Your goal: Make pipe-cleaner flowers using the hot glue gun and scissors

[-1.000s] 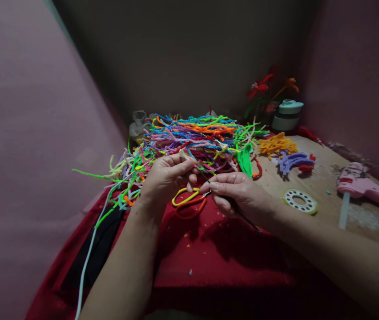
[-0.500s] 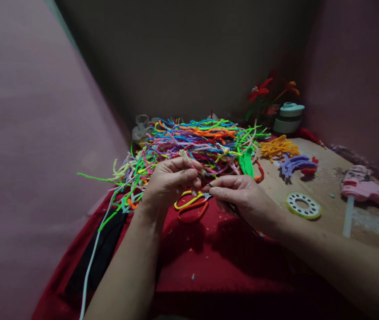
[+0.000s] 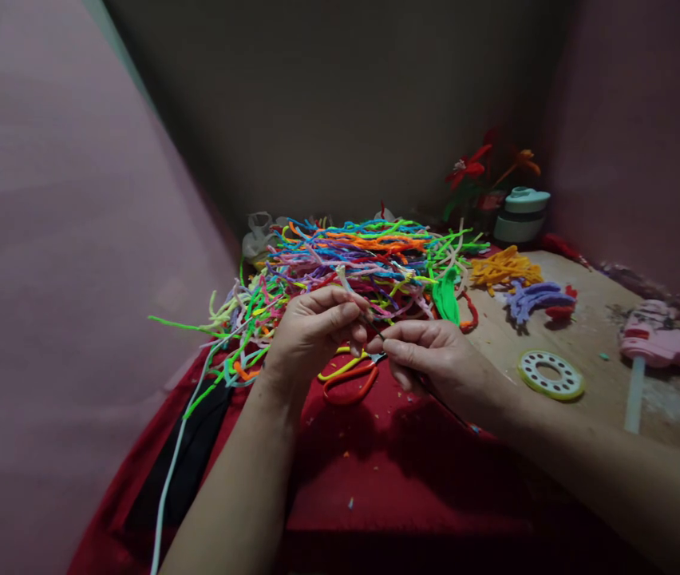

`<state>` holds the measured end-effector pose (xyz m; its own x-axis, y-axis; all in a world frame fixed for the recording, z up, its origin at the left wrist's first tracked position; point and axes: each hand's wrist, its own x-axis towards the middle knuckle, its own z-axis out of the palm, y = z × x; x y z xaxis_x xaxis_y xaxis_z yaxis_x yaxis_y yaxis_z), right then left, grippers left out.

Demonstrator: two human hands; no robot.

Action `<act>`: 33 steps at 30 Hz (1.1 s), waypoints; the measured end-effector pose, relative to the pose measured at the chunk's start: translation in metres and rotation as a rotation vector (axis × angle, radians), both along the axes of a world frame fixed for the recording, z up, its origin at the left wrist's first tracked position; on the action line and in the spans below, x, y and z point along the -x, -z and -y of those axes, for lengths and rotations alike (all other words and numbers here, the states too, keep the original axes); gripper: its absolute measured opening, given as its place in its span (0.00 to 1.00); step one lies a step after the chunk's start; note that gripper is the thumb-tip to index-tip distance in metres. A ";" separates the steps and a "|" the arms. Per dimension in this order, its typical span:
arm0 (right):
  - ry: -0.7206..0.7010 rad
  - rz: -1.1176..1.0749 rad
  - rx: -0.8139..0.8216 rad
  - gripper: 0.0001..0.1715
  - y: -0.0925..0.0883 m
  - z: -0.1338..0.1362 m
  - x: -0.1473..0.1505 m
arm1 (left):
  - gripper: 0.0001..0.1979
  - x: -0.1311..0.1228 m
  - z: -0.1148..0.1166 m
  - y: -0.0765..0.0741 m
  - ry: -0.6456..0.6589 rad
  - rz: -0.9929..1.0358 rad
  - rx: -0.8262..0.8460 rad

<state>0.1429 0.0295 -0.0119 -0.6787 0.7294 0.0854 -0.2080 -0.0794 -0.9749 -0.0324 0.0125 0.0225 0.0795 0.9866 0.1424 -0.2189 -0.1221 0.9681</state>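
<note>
My left hand (image 3: 310, 331) is closed in a pinch on a pale pipe cleaner (image 3: 345, 279) whose tip sticks up above my fingers. My right hand (image 3: 436, 359) is closed too, thumb and forefinger pinching a thin dark wire that meets the pale piece between the two hands. Both hands hover over a red cloth (image 3: 388, 455). Scissors with yellow and orange handles (image 3: 345, 375) lie on the cloth just under my hands. A big heap of many-coloured pipe cleaners (image 3: 352, 259) lies right behind them.
Cut orange pieces (image 3: 504, 267) and purple pieces (image 3: 535, 295) lie on the wooden tabletop at right. A round yellow-rimmed disc with holes (image 3: 551, 375), a pink glue gun (image 3: 669, 347), a teal-lidded container (image 3: 521, 214) and pipe-cleaner flowers (image 3: 472, 168) stand further right. Walls close in on both sides.
Both hands have kept their pinches and stayed close together, working the pieces where they meet. The view has shifted slightly, so everything sits a little lower and to the right.
</note>
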 end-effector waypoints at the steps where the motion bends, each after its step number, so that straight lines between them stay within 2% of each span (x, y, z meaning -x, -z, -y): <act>1: -0.006 -0.001 -0.004 0.12 0.000 0.000 0.000 | 0.07 -0.001 0.000 0.000 -0.016 -0.009 0.003; 6: -0.010 -0.028 0.001 0.13 0.003 0.000 0.001 | 0.07 -0.005 -0.001 0.002 -0.050 -0.031 -0.020; 15: -0.138 -0.190 0.243 0.12 0.002 0.001 0.001 | 0.06 -0.006 0.001 0.001 -0.050 -0.016 -0.053; 20: -0.097 -0.147 0.227 0.12 0.001 0.001 0.001 | 0.15 -0.008 0.001 0.000 -0.041 0.000 -0.035; 33: -0.017 -0.094 0.167 0.12 0.000 0.001 0.001 | 0.08 -0.011 -0.001 0.004 -0.101 -0.021 -0.093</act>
